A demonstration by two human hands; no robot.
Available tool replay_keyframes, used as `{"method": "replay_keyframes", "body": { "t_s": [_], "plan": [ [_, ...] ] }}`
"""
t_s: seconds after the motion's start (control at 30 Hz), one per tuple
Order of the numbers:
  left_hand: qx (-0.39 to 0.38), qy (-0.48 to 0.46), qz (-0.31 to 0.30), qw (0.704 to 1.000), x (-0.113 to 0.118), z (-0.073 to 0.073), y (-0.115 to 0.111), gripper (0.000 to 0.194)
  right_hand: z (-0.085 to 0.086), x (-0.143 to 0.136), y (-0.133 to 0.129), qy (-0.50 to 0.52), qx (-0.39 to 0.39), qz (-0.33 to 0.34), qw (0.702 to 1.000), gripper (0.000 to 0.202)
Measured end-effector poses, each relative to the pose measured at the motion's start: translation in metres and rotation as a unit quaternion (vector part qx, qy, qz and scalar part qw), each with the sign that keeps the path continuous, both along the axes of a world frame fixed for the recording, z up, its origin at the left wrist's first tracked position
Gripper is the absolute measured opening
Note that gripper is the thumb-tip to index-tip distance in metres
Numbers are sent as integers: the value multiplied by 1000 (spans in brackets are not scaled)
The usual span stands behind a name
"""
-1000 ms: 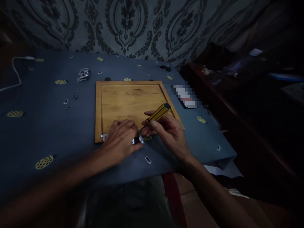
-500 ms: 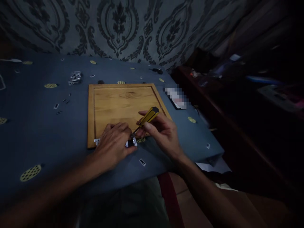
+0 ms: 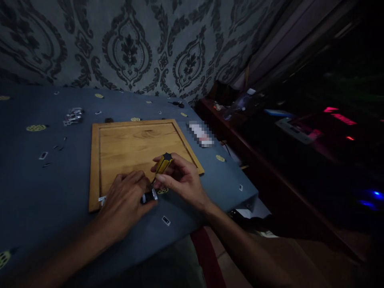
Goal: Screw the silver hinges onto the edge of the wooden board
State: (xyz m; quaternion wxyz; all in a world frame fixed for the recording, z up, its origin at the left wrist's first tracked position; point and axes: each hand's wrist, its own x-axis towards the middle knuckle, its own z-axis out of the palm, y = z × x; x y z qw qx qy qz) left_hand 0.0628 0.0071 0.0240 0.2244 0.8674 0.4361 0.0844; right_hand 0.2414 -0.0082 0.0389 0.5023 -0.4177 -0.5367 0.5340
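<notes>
A wooden panel point(image 3: 129, 148) with a raised frame, like a cabinet door, lies on the blue patterned cloth. Over its near edge, my left hand point(image 3: 124, 202) is closed around a shiny metal hinge point(image 3: 154, 195), mostly hidden by the palm and fingers. My right hand point(image 3: 183, 180) grips a screwdriver point(image 3: 164, 163) by its yellow and black handle. The shaft slants down to the left, toward the hinge; its tip is hidden beside my left fingers. A second bit of silver metal point(image 3: 102, 199) shows left of my left hand, at the panel's near-left corner.
A pile of metal hinges point(image 3: 74, 116) lies at the back left, with several small screws point(image 3: 47, 164) nearer. Right of the panel is a phone-like item point(image 3: 200, 134), blurred out. A dark tool point(image 3: 177, 104) rests at the back. A dark red furniture edge point(image 3: 237, 136) runs along the right.
The whole scene has shifted left and slightly down as the camera turned right. The screwdriver handle stands a little more upright. Both hands keep their holds.
</notes>
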Motion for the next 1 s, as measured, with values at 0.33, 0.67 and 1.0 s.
{"method": "replay_keyframes", "body": {
  "t_s": [0.33, 0.67, 1.0],
  "plan": [
    [-12, 15, 4, 1000, 1, 2, -1, 22, 2, 0, 0, -32, 16, -32, 999, 35],
    [-10, 24, -4, 1000, 2, 6, 1, 27, 10, 3, -3, -69, 68, -33, 995, 36],
    [-11, 18, -8, 1000, 2, 6, 0, 27, 16, 0, -4, -65, 63, -54, 994, 28]
  ]
}}
